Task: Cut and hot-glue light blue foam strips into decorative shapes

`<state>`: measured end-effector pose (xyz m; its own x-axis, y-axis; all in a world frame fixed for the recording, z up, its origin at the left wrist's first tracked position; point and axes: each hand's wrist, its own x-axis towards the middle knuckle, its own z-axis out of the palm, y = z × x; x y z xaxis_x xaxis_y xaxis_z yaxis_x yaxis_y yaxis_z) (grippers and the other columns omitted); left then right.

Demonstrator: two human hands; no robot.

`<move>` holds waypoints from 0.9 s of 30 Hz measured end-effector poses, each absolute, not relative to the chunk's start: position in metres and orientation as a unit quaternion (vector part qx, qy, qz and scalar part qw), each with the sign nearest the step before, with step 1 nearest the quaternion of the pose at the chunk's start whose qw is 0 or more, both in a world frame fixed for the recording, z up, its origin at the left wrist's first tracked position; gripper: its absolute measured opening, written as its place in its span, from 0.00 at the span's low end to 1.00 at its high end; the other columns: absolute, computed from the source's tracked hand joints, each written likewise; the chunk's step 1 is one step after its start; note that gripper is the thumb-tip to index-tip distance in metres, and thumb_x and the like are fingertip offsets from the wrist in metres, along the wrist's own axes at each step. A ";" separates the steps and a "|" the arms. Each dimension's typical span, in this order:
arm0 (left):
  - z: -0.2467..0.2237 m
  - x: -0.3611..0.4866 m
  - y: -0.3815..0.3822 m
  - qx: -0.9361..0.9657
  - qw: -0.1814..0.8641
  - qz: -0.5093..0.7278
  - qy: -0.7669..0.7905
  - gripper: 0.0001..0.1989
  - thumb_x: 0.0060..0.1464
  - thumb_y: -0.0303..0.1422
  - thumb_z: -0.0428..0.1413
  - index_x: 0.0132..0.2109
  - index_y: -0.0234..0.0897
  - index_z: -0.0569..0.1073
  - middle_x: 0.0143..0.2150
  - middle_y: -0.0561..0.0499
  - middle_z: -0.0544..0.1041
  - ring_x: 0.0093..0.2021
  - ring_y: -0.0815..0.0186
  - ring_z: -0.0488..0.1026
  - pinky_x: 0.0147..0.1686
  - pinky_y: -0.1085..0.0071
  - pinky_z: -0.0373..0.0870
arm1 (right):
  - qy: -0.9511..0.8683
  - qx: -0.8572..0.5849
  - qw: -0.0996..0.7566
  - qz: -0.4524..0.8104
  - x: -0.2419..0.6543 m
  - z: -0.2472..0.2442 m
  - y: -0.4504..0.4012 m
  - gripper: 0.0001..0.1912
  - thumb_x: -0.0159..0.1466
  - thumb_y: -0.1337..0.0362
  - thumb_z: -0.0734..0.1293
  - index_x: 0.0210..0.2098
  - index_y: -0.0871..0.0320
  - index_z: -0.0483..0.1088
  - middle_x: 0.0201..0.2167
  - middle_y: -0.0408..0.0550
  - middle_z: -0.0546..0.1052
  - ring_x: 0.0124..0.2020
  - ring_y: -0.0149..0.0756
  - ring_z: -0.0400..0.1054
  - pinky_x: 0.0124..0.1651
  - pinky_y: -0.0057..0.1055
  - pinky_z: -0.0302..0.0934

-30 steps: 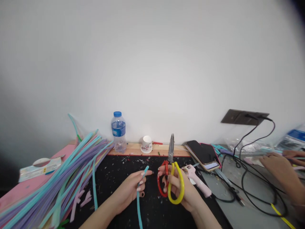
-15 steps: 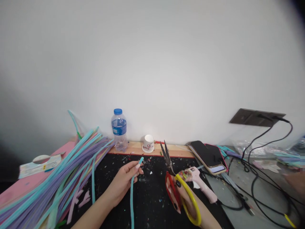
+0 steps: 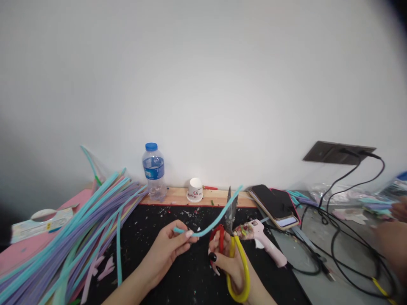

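Note:
A turquoise fuzzy strip (image 3: pixel 217 220) is pinched near its left end by my left hand (image 3: pixel 170 250). From there the strip curves up to the right, and its far part lies at the scissor blades. My right hand (image 3: pixel 229 258) is closed on the red and yellow handles of the scissors (image 3: pixel 243 271), whose blades point up, slightly apart. Both hands are over the black mat (image 3: pixel 152 224). At the left lies a big bundle of turquoise, purple and pink strips (image 3: pixel 92 224). A pink glue gun (image 3: pixel 270 248) rests just right of the scissors.
Behind the mat stand a water bottle (image 3: pixel 154 169) and a paper cup (image 3: pixel 195 189). Phones (image 3: pixel 273 203) lie at the right, near black cables (image 3: pixel 337 237). A tape roll (image 3: pixel 44 215) is at the far left. Another person's hand (image 3: pixel 389 241) shows at the right edge.
The strip has swung from hanging down to reaching up and right by the blades. My right hand and the scissors have moved left. The other person's hand shows more, and the view has shifted slightly.

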<state>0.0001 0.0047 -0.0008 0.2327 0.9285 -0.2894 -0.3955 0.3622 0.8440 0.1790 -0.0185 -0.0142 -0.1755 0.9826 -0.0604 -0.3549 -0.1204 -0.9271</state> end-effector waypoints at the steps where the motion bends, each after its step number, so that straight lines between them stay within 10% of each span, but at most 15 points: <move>1: -0.001 0.003 0.002 0.351 0.715 0.435 0.420 0.11 0.46 0.33 0.63 0.29 0.35 0.67 0.29 0.52 0.78 0.33 0.71 0.76 0.30 0.82 0.70 | -0.400 -0.376 0.521 0.653 0.176 -0.015 -0.020 0.22 0.47 0.58 0.74 0.33 0.57 0.60 0.23 0.39 0.68 0.16 0.23 0.55 0.16 0.20 0.49; 10: -0.011 0.014 -0.006 0.556 0.651 0.287 0.429 0.06 0.49 0.32 0.57 0.32 0.32 0.75 0.26 0.48 0.79 0.28 0.62 0.78 0.24 0.75 0.69 | -0.368 -0.418 0.531 0.639 0.175 -0.013 -0.021 0.17 0.54 0.55 0.69 0.28 0.55 0.56 0.13 0.31 0.57 0.13 0.21 0.49 0.15 0.20 0.44; 19: 0.008 0.007 -0.012 0.820 0.371 0.253 0.356 0.15 0.59 0.32 0.49 0.28 0.39 0.77 0.23 0.51 0.73 0.26 0.65 0.70 0.29 0.75 0.61 | -0.383 -0.418 0.532 0.629 0.180 -0.006 -0.019 0.18 0.54 0.54 0.70 0.29 0.55 0.56 0.16 0.32 0.57 0.14 0.22 0.49 0.16 0.21 0.46; 27: 0.006 0.006 -0.013 0.820 0.373 0.254 0.352 0.15 0.60 0.31 0.46 0.30 0.40 0.75 0.23 0.52 0.70 0.25 0.65 0.67 0.27 0.75 0.58 | -0.380 -0.427 0.525 0.630 0.181 -0.005 -0.018 0.20 0.52 0.52 0.70 0.28 0.55 0.56 0.16 0.32 0.58 0.14 0.21 0.45 0.15 0.20 0.44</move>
<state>0.0064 -0.0134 0.0059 0.6227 0.7671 0.1542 0.3871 -0.4733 0.7913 0.1813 -0.0180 -0.0052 -0.0827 0.9868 -0.1391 -0.3374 -0.1591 -0.9278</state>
